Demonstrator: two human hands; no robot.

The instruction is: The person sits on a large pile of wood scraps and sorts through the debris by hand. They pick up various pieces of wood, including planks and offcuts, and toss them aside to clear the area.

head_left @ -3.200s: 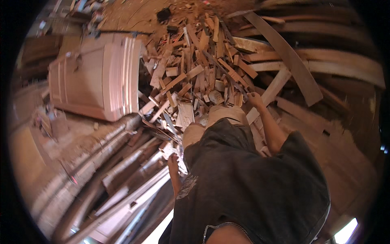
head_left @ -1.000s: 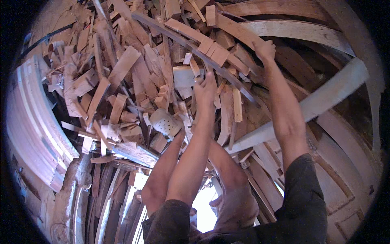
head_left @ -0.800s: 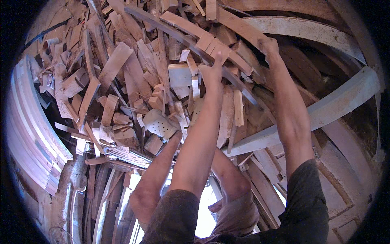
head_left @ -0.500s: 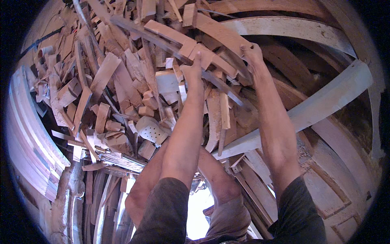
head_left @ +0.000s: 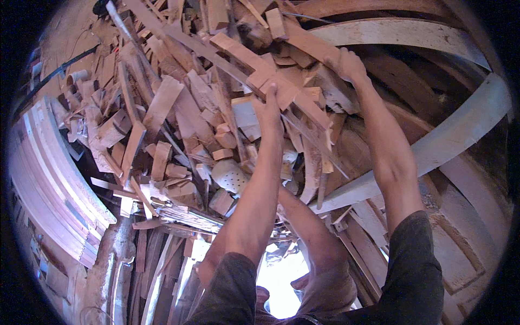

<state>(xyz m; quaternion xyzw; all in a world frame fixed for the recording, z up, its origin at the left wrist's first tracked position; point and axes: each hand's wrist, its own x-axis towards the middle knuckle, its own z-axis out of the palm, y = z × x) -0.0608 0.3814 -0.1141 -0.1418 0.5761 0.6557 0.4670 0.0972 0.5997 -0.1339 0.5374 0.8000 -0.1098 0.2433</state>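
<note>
My left hand (head_left: 267, 108) is closed round several sawn wood offcuts (head_left: 281, 81), its thumb lying on top. A long thin wooden strip (head_left: 203, 51) runs diagonally beneath them, also at that hand. Farther right, my right hand (head_left: 348, 65) grips the near end of a broad wooden board (head_left: 309, 42), which slants away toward the top of the view. A small wood block (head_left: 277, 24) rests against that board's far part. Below both hands spreads a heap of loose scrap wood (head_left: 162, 105). My right fingertips are partly hidden.
A long pale curved plank (head_left: 444, 135) crosses at right; another (head_left: 401, 35) arches behind it. Stacked curved boards (head_left: 65, 184) stand at left. A perforated clog (head_left: 230, 176) is on my foot among the scraps. A panelled wooden piece (head_left: 460, 260) lies at lower right.
The view has shifted, so most things sit farther right and lower. The board in my right hand has drawn apart from the offcuts in my left, showing more scraps between them.
</note>
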